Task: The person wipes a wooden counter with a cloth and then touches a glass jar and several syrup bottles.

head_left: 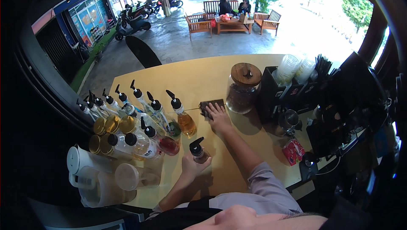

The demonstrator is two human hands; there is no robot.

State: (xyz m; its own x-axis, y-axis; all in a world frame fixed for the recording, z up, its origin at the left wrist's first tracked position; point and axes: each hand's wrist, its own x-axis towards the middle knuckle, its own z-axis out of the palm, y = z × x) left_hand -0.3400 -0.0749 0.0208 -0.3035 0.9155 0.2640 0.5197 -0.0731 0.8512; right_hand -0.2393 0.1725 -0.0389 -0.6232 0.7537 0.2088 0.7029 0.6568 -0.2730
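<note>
My left hand [193, 166] is wrapped around a small clear bottle with a black pump top [197, 148], held near the counter's front edge. Farther out, my right hand [219, 117] lies with fingers spread on a dark folded cloth [207, 106] against the counter [178, 77]. Just left of the cloth stands a pump bottle of amber liquid [186, 122]. Beside that is a pump bottle of dark red liquid [168, 145]. To the right of the cloth sits a glass jar with a round wooden lid [245, 75].
Several more pump bottles [137, 94] and gold-lidded containers [112, 124] crowd the left side. Plastic pitchers [91, 183] stand at the near left. On the right are a black cup organizer [271, 86], a metal pitcher [289, 119] and a red packet [293, 151].
</note>
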